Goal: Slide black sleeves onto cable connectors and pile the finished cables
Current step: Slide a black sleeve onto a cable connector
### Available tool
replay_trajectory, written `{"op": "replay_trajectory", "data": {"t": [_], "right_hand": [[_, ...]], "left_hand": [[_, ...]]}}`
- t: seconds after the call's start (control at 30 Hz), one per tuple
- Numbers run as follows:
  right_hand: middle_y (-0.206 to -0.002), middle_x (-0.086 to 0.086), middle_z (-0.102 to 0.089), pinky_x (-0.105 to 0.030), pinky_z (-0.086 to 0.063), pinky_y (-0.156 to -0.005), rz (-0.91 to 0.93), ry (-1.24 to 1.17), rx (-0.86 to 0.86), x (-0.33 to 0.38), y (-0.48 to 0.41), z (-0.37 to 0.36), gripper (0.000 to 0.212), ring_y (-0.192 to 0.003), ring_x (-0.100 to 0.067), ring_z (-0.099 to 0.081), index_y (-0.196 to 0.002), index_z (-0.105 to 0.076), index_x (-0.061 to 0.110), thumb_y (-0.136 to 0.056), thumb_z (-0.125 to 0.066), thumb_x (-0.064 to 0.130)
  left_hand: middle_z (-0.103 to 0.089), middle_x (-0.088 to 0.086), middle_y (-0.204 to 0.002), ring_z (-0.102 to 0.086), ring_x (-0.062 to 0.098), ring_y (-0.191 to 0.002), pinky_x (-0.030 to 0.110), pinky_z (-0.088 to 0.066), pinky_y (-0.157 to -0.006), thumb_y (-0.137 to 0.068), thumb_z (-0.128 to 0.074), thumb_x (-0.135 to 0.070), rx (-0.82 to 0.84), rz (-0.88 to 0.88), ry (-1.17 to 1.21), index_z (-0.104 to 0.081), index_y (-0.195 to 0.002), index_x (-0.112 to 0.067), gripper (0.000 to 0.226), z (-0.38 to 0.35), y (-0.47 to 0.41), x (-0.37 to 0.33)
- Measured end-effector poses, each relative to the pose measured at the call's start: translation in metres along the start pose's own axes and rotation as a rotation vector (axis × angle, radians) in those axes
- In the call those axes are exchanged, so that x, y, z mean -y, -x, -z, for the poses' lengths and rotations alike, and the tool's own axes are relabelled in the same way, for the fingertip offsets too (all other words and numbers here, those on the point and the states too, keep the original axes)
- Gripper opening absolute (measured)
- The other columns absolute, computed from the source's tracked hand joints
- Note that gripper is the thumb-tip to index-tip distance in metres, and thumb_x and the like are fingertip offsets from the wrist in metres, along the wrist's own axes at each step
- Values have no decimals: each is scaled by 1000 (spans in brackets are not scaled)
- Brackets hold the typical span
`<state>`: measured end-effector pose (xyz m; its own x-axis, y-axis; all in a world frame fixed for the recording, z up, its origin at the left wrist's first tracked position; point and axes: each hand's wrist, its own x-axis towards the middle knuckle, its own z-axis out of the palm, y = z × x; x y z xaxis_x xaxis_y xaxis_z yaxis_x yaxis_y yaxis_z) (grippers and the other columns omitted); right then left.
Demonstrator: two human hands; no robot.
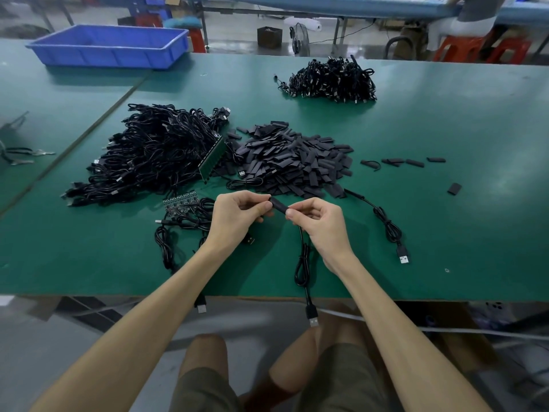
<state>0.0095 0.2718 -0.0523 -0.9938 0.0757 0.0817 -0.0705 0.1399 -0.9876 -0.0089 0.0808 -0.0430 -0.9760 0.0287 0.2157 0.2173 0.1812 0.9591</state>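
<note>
One black sleeve (279, 205) is pinched in the left hand (234, 217) against the cable (303, 257) gripped in the right hand (319, 221), apparently mid-slide; full seating is likely needed next.

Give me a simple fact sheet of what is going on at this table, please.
Left hand: pinches one end of the black sleeve
Right hand: pinches its other end
Cable: hangs below the right hand, its plug past the table edge
Sleeve pile: middle of table
Big cable pile: left of the sleeves
Smaller cable pile: far side
Blue tray: far left
</note>
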Motion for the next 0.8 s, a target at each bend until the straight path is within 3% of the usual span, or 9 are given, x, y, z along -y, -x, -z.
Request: {"op": "replay_trajectory", "data": {"t": [0.37,0.6,0.8], "right_hand": [[-83,0,-78,-29,-60,-83,11,17,-1,-1,1,0,5,-84,-18,-74,-87,-78,17,-86,-83,16],[-85,-2,-78,-29,-60,-83,17,-16,6,1,0,-2,7,-85,-17,-74,-91,-77,14,-87,-83,14],[-79,-5,-79,-13,-49,-64,13,-45,81,6,2,-3,10,-68,-9,-70,-95,-74,10,-90,-80,16]], "left_hand": [[-78,1,-80,-76,16,-77,23,-58,-69,-88,-77,-8,1,14,-47,-77,-101,-6,13,-3,0,2],[-78,2,-89,-76,18,-80,25,-60,-69,-89,-76,-9,-3,14,-19,-74,-104,-9,16,-2,-1,0],[-76,2,-93,-74,16,-79,28,-59,-82,-91,-76,-13,-26,-35,-92,-73,-113,-9,23,-2,-1,-3]]}}
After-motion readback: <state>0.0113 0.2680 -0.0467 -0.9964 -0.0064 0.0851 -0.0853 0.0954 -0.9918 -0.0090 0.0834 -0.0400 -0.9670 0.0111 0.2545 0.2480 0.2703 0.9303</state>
